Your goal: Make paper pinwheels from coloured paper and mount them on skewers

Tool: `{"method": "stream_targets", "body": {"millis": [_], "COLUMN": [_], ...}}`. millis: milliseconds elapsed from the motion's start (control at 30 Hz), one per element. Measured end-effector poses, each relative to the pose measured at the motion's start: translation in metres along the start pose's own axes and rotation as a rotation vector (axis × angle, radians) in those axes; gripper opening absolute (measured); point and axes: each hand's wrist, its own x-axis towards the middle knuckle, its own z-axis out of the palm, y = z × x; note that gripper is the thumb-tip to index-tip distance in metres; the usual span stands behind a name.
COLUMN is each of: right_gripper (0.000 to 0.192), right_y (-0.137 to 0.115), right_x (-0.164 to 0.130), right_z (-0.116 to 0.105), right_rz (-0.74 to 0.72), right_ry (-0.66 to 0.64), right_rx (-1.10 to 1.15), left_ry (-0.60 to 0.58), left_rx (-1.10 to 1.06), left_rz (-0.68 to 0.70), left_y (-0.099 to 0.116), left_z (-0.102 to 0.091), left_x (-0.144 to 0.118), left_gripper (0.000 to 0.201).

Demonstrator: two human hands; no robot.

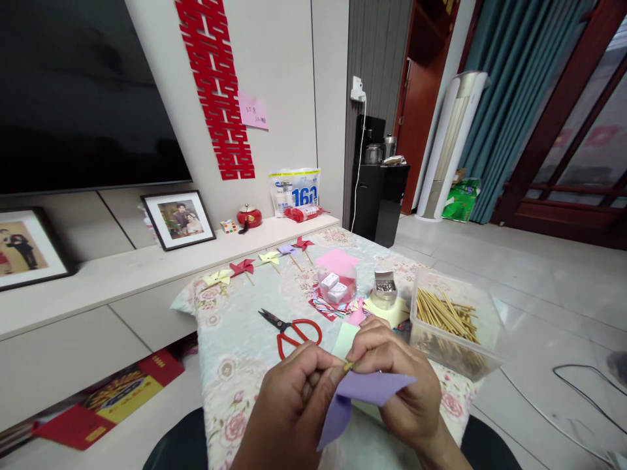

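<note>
The fingers of our left hand [298,395] and right hand [406,375] pinch folded purple paper [375,388] and a tan stick tip [348,367] between them; we cannot tell which fingers hold which. Beneath is the pale, floral-covered surface [232,372]. Our knuckles partly hide a pale green sheet [345,336]; red-handled scissors [287,328] lie open to its left. On our right, a clear box [460,359] holds many tan sticks [443,313]. Left of it, a small open box [385,282] of metal pieces sits in or on a round clear container [385,299], and a clear tub [351,281] contains white boxes [334,288]. Five pinwheels [243,267] line the far left edge. Beyond are a white cabinet [112,267], framed photos [179,220] and grey floor tiles [543,294].
</note>
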Motion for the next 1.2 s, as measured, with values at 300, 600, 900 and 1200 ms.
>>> {"method": "stream_targets", "body": {"millis": [300, 600, 900, 1200], "right_gripper": [0.027, 0.030, 0.023, 0.026], "right_y": [0.004, 0.004, 0.002, 0.006], "right_x": [-0.003, 0.000, -0.001, -0.002], "right_z": [-0.001, -0.001, -0.001, -0.010], "right_rz": [0.010, -0.010, -0.015, 0.012], "right_ry": [0.000, 0.025, 0.016, 0.008], "right_rx": [0.045, 0.062, 0.051, -0.016], "left_ry": [-0.022, -0.063, -0.061, -0.060], "left_rx": [0.018, 0.143, 0.172, 0.137], "left_rz": [0.009, 0.078, 0.088, 0.114], "left_y": [0.001, -0.003, -0.003, -0.002], "left_z": [-0.001, -0.005, -0.002, -0.008], "left_x": [0.001, 0.002, 0.003, 0.004], "left_gripper": [0.033, 0.034, 0.036, 0.036]}}
